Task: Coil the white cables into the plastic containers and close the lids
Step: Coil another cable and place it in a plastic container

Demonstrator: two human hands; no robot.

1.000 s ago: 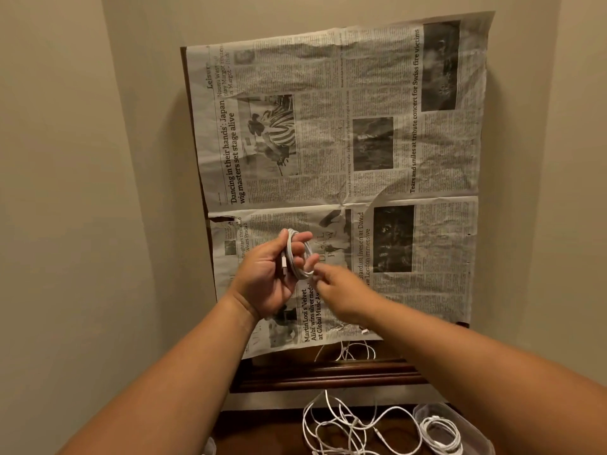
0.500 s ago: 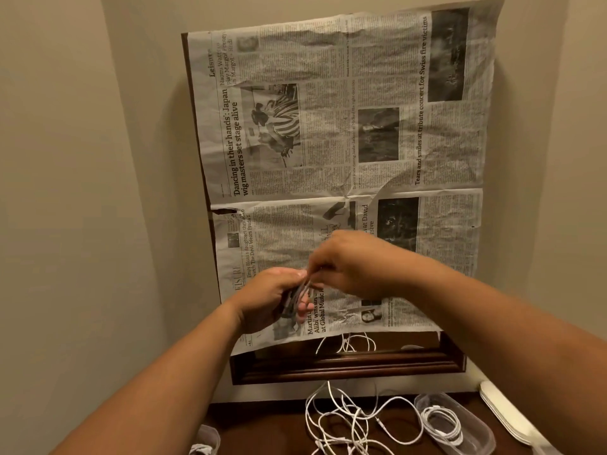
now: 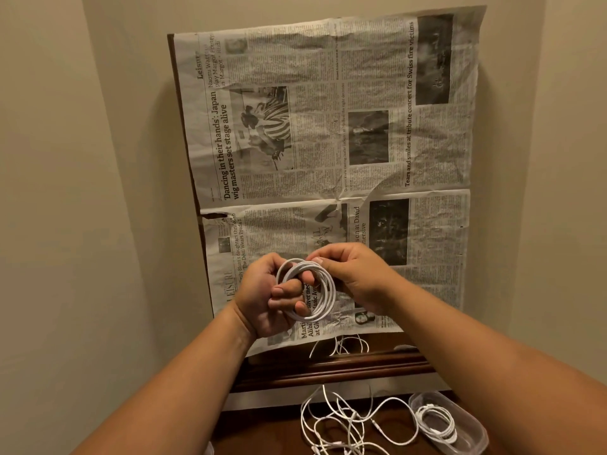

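Beige walls (image 3: 82, 192) left and right, open room on both sides
Newspaper (image 3: 328, 142) spread over dark wooden frame (image 3: 328, 367), frame's left edge showing. Loose white cables (image 3: 345, 421) tangled on tabletop (image 3: 262, 435) at bottom edge, just left of open plastic container (image 3: 473, 435) holding a coiled cable (image 3: 437, 421). Left hand (image 3: 262, 300) fingers curled round cable coil (image 3: 323, 300); right hand (image 3: 358, 277) pinching its top, thumb against fingertips. Held in mid-air, well above container

both hands hold a coiled white cable (image 3: 310, 290) before a newspaper (image 3: 328, 142): left hand (image 3: 266, 297) grips its side, right hand (image 3: 354, 274) pinches its top. below, loose white cables (image 3: 341, 421) lie beside a plastic container (image 3: 473, 431) holding another coil (image 3: 435, 421).
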